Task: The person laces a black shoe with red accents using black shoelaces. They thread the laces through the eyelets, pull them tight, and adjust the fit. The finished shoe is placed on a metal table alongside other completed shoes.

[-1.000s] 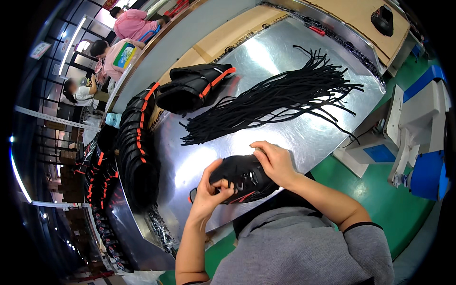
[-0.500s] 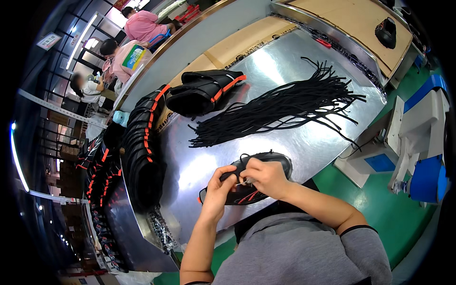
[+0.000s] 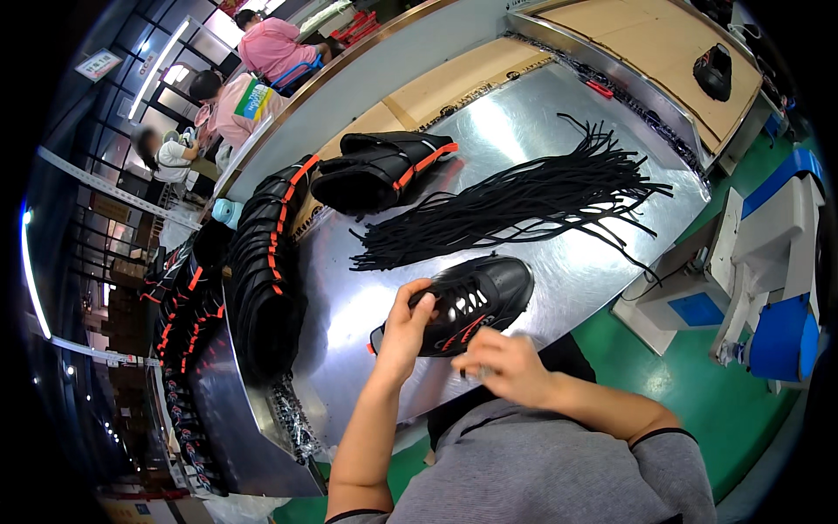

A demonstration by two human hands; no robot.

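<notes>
Though smooth-toed, blk shoe (image 3: 504,283) in L hand (image 3: 408,330), shiny metal tbl (image 3: 339,301).

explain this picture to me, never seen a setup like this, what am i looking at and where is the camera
There is no machine at work here: these are a person's own bare hands. The view comes from a wide fisheye camera worn on the head, looking down, so straight edges bend near the rim. The left hand holds a black shoe near its opening. The right hand is beside it, blurred, so I can't tell whether it holds anything. On the shiny metal table, beyond the shoe, lies a bundle of black laces. To the left, a nested row of black shoes shows orange strips.
</notes>
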